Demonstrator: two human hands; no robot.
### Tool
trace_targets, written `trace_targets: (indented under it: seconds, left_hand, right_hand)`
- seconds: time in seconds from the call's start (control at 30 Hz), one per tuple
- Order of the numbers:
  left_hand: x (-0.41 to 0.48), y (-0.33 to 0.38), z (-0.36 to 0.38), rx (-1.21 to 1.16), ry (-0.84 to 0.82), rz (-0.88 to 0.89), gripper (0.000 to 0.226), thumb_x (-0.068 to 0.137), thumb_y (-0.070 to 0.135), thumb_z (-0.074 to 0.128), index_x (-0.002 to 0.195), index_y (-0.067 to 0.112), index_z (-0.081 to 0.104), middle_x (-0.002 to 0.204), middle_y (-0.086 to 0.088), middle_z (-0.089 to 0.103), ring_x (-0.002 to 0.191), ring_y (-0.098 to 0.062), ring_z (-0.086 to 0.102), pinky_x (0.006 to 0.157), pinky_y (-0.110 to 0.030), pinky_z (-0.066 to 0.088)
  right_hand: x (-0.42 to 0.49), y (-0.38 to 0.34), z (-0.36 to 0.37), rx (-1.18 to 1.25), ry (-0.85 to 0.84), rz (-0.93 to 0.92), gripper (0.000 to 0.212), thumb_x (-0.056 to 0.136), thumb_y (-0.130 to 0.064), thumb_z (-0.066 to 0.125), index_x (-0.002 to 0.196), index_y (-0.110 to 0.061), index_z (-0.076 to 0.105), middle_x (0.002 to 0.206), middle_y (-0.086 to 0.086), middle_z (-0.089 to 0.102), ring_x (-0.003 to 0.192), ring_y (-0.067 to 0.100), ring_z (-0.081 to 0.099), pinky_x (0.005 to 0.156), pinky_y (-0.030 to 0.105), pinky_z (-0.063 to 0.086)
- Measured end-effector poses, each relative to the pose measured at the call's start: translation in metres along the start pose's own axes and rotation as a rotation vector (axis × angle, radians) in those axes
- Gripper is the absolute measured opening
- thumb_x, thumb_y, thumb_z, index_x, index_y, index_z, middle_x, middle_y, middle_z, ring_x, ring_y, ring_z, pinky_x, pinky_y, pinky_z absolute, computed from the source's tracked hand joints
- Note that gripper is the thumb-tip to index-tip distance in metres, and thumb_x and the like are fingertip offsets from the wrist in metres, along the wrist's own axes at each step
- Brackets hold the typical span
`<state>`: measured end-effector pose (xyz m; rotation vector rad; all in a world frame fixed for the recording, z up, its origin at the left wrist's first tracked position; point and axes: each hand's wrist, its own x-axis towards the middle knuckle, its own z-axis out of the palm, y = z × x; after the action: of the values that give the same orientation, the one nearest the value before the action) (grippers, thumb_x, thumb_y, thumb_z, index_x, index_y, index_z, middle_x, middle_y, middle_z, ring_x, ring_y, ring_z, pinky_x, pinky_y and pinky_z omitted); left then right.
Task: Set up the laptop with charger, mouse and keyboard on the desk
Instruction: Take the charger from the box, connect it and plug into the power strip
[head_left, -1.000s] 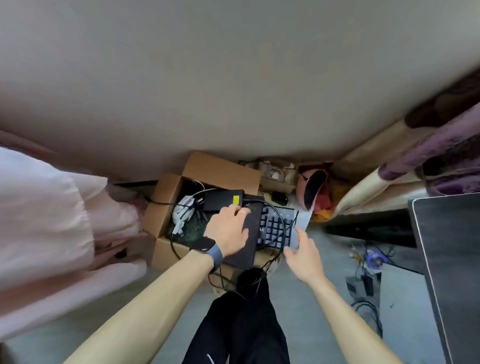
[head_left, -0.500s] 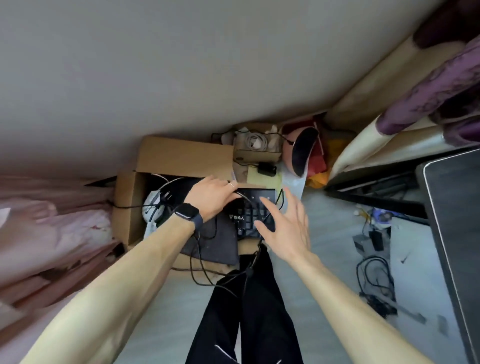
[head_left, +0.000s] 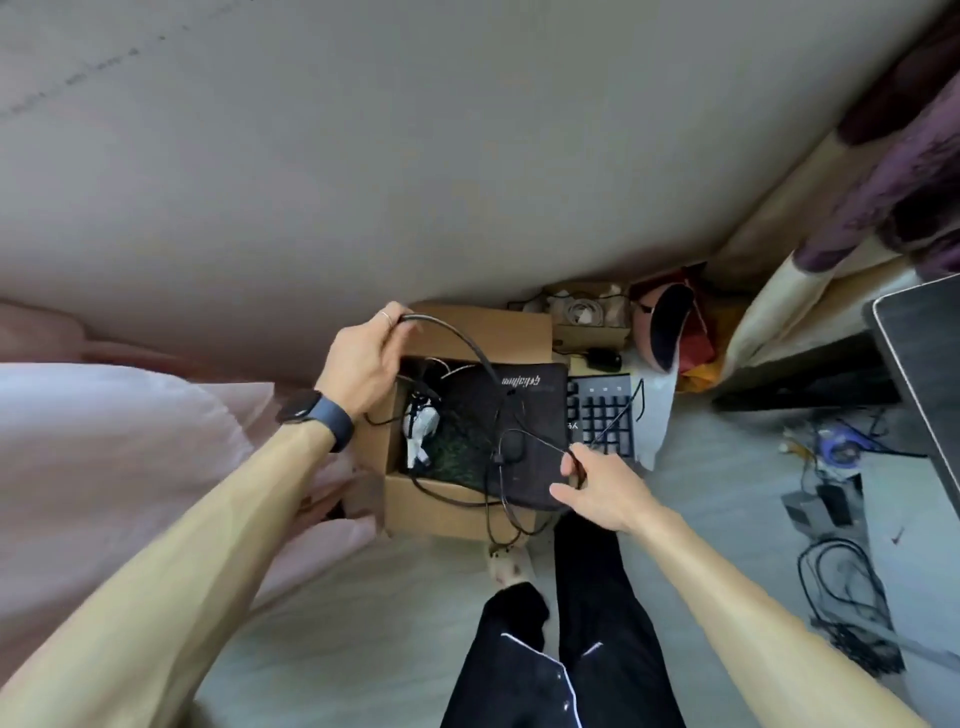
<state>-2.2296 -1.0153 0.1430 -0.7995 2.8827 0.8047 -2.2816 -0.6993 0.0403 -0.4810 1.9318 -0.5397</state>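
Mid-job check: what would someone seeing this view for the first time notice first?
First, two hands holding black cables over the open cardboard box on the floor. The left hand grips a thick cable above the box's far flap, and the right hand pinches a thinner cable near the box's right side. Next, the black pad lying across the box, with the keyboard just right of it.
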Motion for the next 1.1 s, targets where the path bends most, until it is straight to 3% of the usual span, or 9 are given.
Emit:
trace_targets:
  seconds: [0.1, 0.27, 0.33, 0.43, 0.57, 0.73, 0.83, 1.0, 1.1]
  left_hand:
    - [-0.017, 0.002, -0.037, -0.143, 0.039, -0.071, 0.021, 0.101, 0.03, 0.045, 0.104, 0.029, 0.065, 0.064, 0.001, 0.064, 0.059, -0.001, 0.06, 0.062, -0.006, 0.039]
    - [-0.048, 0.012, -0.094, -0.172, 0.058, -0.013, 0.023, 0.101, 0.037, 0.041, 0.104, 0.034, 0.064, 0.058, 0.002, 0.052, 0.055, -0.011, 0.049, 0.061, -0.03, 0.038]
    - [-0.057, 0.023, -0.117, -0.249, 0.098, -0.012, 0.024, 0.102, 0.035, 0.04, 0.097, 0.027, 0.062, 0.054, 0.007, 0.048, 0.053, -0.01, 0.044, 0.06, -0.033, 0.038]
    - [-0.065, 0.048, -0.15, -0.411, 0.163, -0.024, 0.027, 0.102, 0.034, 0.038, 0.083, 0.023, 0.054, 0.058, 0.007, 0.042, 0.055, -0.015, 0.041, 0.063, -0.035, 0.037]
    - [-0.073, 0.088, -0.173, -0.569, 0.124, -0.021, 0.027, 0.095, 0.045, 0.037, 0.077, 0.03, 0.051, 0.064, 0.008, 0.04, 0.059, -0.017, 0.038, 0.064, -0.038, 0.036]
    - [-0.097, 0.156, -0.184, -0.423, -0.05, 0.115, 0.03, 0.103, 0.038, 0.032, 0.108, 0.024, 0.058, 0.078, 0.002, 0.054, 0.074, -0.019, 0.051, 0.072, -0.033, 0.04]
    - [-0.113, 0.189, -0.175, -0.403, -0.213, 0.184, 0.035, 0.104, 0.04, 0.029, 0.117, 0.024, 0.057, 0.088, 0.004, 0.057, 0.088, -0.017, 0.054, 0.079, -0.03, 0.042]
    - [-0.132, 0.235, -0.156, -0.533, -0.379, 0.257, 0.038, 0.102, 0.046, 0.033, 0.109, 0.027, 0.065, 0.061, 0.012, 0.046, 0.052, -0.004, 0.044, 0.053, -0.019, 0.038]
    - [-0.139, 0.265, -0.152, -0.441, -0.322, 0.355, 0.038, 0.1, 0.046, 0.037, 0.087, 0.023, 0.064, 0.062, 0.011, 0.051, 0.057, -0.007, 0.049, 0.059, -0.025, 0.04]
  right_hand:
    - [-0.034, -0.009, 0.011, 0.221, 0.095, 0.076, 0.036, 0.103, -0.049, 0.043, 0.09, -0.02, 0.06, 0.092, -0.015, 0.071, 0.099, 0.017, 0.066, 0.087, 0.034, 0.05]
    - [-0.101, -0.081, -0.019, 0.675, 0.377, 0.07, 0.061, 0.107, -0.043, 0.031, 0.091, 0.008, 0.061, 0.089, 0.004, 0.065, 0.094, 0.017, 0.064, 0.083, 0.047, 0.061]
    - [-0.125, -0.115, -0.043, 0.654, 0.48, -0.006, 0.058, 0.107, -0.046, 0.029, 0.087, 0.003, 0.054, 0.082, 0.006, 0.059, 0.089, 0.022, 0.064, 0.08, 0.046, 0.061]
    - [-0.16, -0.167, -0.077, 0.559, 0.61, -0.191, 0.048, 0.106, -0.049, 0.029, 0.077, -0.014, 0.044, 0.059, -0.004, 0.052, 0.063, 0.018, 0.058, 0.076, 0.05, 0.06]
    - [-0.2, -0.238, -0.114, 0.792, 0.575, -0.361, 0.036, 0.106, -0.042, 0.035, 0.078, -0.02, 0.039, 0.054, -0.008, 0.034, 0.048, 0.01, 0.039, 0.065, 0.041, 0.058]
    - [-0.249, -0.289, -0.165, 0.96, 0.335, -0.349, 0.038, 0.107, -0.037, 0.039, 0.085, -0.013, 0.058, 0.072, 0.005, 0.064, 0.076, 0.024, 0.069, 0.074, 0.055, 0.061]
    - [-0.267, -0.295, -0.191, 1.1, 0.357, -0.375, 0.041, 0.109, -0.031, 0.037, 0.085, -0.01, 0.062, 0.075, 0.006, 0.069, 0.084, 0.028, 0.071, 0.073, 0.051, 0.059]
    - [-0.296, -0.282, -0.216, 1.103, 0.431, -0.376, 0.039, 0.109, -0.029, 0.037, 0.091, -0.008, 0.065, 0.091, 0.009, 0.071, 0.095, 0.028, 0.07, 0.082, 0.054, 0.057]
    - [-0.321, -0.261, -0.227, 1.167, 0.552, -0.379, 0.04, 0.108, -0.033, 0.039, 0.096, -0.006, 0.066, 0.095, 0.01, 0.069, 0.095, 0.029, 0.07, 0.084, 0.052, 0.058]
